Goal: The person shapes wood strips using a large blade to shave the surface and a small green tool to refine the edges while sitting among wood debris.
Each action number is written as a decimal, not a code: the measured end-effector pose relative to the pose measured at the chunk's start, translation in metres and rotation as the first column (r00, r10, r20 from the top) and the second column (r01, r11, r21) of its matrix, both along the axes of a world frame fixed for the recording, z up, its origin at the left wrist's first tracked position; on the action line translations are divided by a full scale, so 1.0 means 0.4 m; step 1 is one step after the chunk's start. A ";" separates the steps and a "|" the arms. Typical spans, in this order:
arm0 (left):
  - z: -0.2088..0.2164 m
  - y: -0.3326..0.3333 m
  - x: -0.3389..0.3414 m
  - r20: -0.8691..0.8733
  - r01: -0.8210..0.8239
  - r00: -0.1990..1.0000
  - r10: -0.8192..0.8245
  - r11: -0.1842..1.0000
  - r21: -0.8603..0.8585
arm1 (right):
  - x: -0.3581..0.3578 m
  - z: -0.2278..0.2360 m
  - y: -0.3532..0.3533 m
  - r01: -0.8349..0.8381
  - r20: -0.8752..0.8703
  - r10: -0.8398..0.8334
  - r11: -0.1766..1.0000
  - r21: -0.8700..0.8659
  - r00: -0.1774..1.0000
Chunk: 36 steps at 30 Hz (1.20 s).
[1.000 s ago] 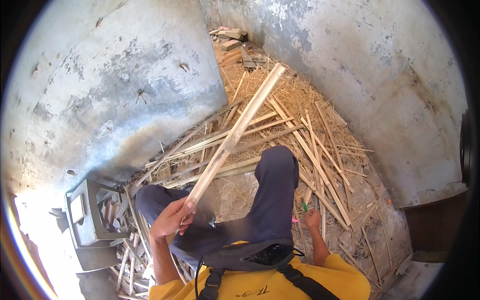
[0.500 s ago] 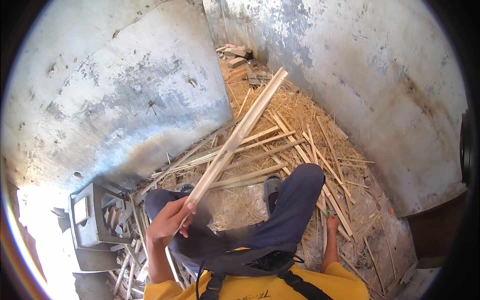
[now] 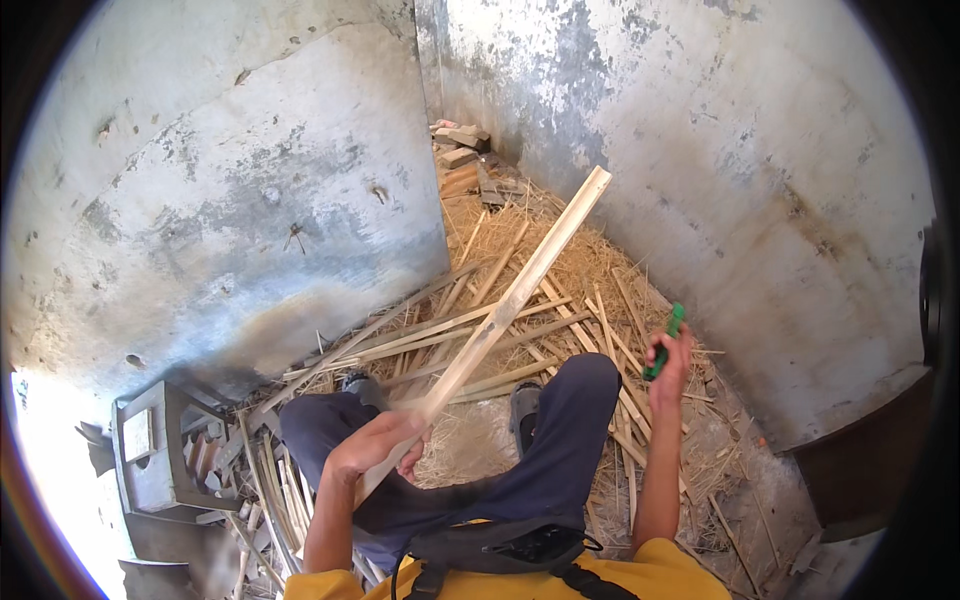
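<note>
My left hand (image 3: 383,447) is closed around the lower part of a long split bamboo strip (image 3: 518,288). The strip slants up and away to the right over my legs, its pale hollow side showing. Out to the right, my right hand (image 3: 670,372) is raised beside my knee, fingers wrapped round a green tool (image 3: 665,343). This tool stands upright in the fist; I cannot make out its exact kind or any blade. Under the held strip, several more bamboo strips (image 3: 480,335) lie crossed on the ground.
Straw-like shavings (image 3: 560,250) cover the ground between two peeling walls (image 3: 740,180). At the left stands a grey box-like frame (image 3: 165,450) with broken pieces inside. Bricks (image 3: 460,145) are heaped in the far corner. More strips (image 3: 285,480) lie beside my left leg.
My right hand has risen from low beside my right leg, bringing the green tool up into view. My left hand and the bamboo strip have shifted right and slightly down.
</note>
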<state>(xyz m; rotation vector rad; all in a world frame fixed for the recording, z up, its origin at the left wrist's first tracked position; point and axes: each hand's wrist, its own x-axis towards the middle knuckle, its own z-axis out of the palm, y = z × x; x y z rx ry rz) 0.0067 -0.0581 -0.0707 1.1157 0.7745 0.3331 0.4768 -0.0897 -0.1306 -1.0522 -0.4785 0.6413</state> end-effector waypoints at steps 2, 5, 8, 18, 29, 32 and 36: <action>0.002 -0.018 -0.001 -0.002 0.002 1.000 -0.002 1.000 -0.020 | -0.126 0.107 0.059 -0.203 0.085 0.196 0.976 0.084 0.977; -0.001 -0.041 -0.015 0.002 0.007 1.000 -0.007 1.000 0.023 | -0.294 0.216 0.138 -0.432 0.216 0.397 0.890 0.148 0.892; 0.004 -0.066 -0.040 0.039 -0.027 0.999 0.027 1.000 0.004 | -0.403 0.235 0.207 -0.440 0.308 0.417 0.898 0.006 0.855; -0.060 -0.051 -0.121 0.057 0.103 0.991 -0.120 0.966 0.236 | -0.493 0.290 0.316 -0.640 0.342 0.654 0.749 -0.172 0.674; 0.065 0.086 0.046 -0.217 -0.014 0.955 0.200 0.766 0.643 | -0.470 0.215 0.401 -0.489 0.480 0.509 0.854 -0.178 0.714; 0.085 0.122 0.132 -0.311 0.070 0.884 0.349 0.560 0.826 | -0.477 0.204 0.439 -0.476 0.471 0.498 0.862 -0.175 0.728; 0.040 0.216 0.160 -0.409 0.162 0.852 0.326 0.580 0.798 | -0.455 0.215 0.479 -0.460 0.500 0.503 0.861 -0.217 0.705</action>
